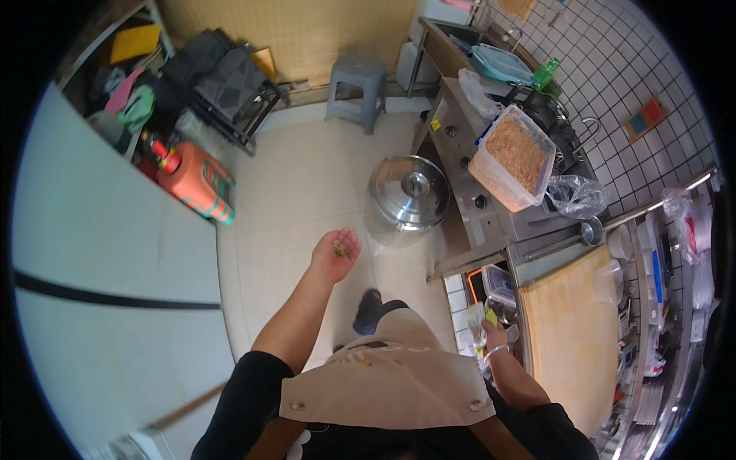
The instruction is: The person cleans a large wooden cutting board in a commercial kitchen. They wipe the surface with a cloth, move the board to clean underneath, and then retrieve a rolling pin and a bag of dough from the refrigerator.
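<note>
In the cupped palm of my left hand (332, 261) lie a few small greenish-brown dried pieces (340, 250). That hand is held out over the tiled floor, left of a lidded stainless steel pot (409, 192). My right hand (494, 335), with a pale bracelet at the wrist, grips a yellow-green and whitish plastic packet (477, 325). It is low at the shelf space under the counter, beside a metal bowl (506, 312) and a clear lidded container (499, 284). The packet's contents cannot be made out.
A plastic tub of brown crumbly food (516, 150) stands on the steel stove counter (460, 167). A wooden cutting board (569, 339) lies to the right. Ahead are a grey stool (357, 86) and a folded chair (230, 86). An orange gas cylinder (195, 178) stands by the pale cabinet (115, 218).
</note>
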`<state>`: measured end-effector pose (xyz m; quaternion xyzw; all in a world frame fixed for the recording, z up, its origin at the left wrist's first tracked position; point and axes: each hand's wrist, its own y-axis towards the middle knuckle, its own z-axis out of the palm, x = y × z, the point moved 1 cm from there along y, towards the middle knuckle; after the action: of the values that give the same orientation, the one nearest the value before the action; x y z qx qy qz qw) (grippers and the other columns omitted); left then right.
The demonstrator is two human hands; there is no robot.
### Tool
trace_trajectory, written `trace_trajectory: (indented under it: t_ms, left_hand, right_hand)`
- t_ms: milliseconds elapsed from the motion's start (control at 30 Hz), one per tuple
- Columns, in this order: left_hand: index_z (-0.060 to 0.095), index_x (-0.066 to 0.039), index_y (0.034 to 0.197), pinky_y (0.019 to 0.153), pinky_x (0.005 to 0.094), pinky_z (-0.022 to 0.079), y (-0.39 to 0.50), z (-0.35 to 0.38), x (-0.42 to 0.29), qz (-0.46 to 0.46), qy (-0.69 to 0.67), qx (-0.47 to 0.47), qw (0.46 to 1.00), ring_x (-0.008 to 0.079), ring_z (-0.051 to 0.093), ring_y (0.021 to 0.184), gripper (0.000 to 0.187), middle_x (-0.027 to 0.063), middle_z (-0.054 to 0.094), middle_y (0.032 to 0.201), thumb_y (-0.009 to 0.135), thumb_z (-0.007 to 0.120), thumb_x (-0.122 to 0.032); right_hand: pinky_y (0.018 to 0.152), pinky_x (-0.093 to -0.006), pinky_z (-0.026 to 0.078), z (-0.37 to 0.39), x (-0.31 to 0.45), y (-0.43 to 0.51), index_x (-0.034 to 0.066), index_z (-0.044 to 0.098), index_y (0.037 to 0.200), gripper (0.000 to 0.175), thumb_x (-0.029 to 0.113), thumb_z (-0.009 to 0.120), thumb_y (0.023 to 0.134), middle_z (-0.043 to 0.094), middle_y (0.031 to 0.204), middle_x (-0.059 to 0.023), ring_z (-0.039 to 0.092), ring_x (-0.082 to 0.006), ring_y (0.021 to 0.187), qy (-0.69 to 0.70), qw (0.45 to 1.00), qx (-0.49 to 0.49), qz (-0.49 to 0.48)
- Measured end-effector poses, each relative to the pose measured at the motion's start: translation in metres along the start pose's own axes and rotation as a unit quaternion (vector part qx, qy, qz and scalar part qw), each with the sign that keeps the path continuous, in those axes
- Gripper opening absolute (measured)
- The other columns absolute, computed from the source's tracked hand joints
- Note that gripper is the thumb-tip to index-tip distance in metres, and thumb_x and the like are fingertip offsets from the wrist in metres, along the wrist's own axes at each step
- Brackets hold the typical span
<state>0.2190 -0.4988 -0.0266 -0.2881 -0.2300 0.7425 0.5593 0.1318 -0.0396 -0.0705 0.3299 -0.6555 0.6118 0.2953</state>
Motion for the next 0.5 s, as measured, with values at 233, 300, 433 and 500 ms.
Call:
trace_trajectory:
  t_ms: [233,300,433,500]
  left_hand:
    - [0.058,-0.004,0.087,0.084,0.0395,0.050,0.148,0.106,-0.118,0.045,0.020,0.007,0.999,0.0206,0.062,0.082,0.018,0.0072,0.063,0.086,0.091,0.047,-0.019]
    - [0.058,-0.005,0.087,0.083,0.0404,0.050,0.190,0.144,-0.154,0.068,0.054,-0.021,0.996,0.0214,0.061,0.080,0.020,0.0070,0.063,0.083,0.091,0.045,-0.020]
    - [0.058,-0.006,0.085,0.083,0.0398,0.050,0.268,0.227,-0.193,0.085,0.065,-0.056,0.993,0.0202,0.061,0.080,0.022,0.0058,0.063,0.082,0.092,0.043,-0.020]
    - [0.058,-0.006,0.085,0.083,0.0392,0.050,0.302,0.282,-0.201,0.081,0.049,-0.052,0.994,0.0196,0.061,0.080,0.022,0.0057,0.063,0.082,0.093,0.042,-0.020]
  right_hand:
    - [0.077,-0.0384,0.050,0.045,-0.028,0.120,0.0012,0.059,0.105,0.048,0.033,0.067,0.070,0.064,0.097,-0.0159,0.063,-0.0302,0.089,-0.636,0.771,-0.043,0.017]
    - [0.084,-0.0380,0.048,0.076,0.000,0.147,-0.0007,0.059,0.106,0.053,0.037,0.065,0.070,0.063,0.102,-0.0202,0.061,-0.0325,0.097,-0.524,0.851,-0.032,0.003]
    - [0.078,-0.0342,0.050,0.138,0.048,0.187,0.0014,0.060,0.106,0.039,0.020,0.064,0.072,0.066,0.096,-0.0136,0.064,-0.0274,0.086,-0.396,0.915,0.006,-0.071]
    - [0.079,-0.0302,0.049,0.163,0.053,0.207,0.0024,0.059,0.109,0.032,0.008,0.060,0.078,0.066,0.096,-0.0106,0.063,-0.0213,0.087,-0.302,0.932,0.018,-0.200]
